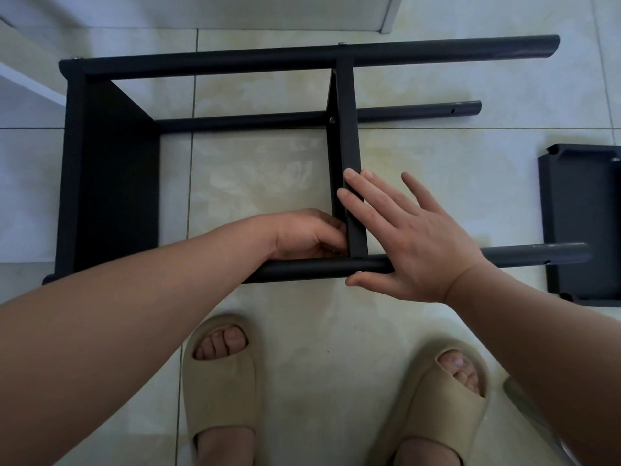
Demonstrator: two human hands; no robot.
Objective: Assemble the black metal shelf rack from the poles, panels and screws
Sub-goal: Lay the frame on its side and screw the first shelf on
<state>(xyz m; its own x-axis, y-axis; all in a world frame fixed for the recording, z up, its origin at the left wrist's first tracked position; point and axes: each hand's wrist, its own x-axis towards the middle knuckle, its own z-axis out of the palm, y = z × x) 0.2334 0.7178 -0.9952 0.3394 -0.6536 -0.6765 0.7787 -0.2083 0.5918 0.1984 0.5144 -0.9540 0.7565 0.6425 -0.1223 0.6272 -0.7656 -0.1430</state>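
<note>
The right hand is lying flat and spread out on the middle panel and the near pole. The left hand is curling at their corner, and whether it is holding anything is hidden.

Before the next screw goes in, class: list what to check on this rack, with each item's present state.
1. Right hand flat on middle panel, steadying it: ok.
2. Left hand at the panel's joint with the near pole: ok.
3. Far screw in place: ok.
4. Near joint screwed: cannot tell, left hand hides it.
5. Spare panel fitted: not ok, lies apart on the floor.
</note>
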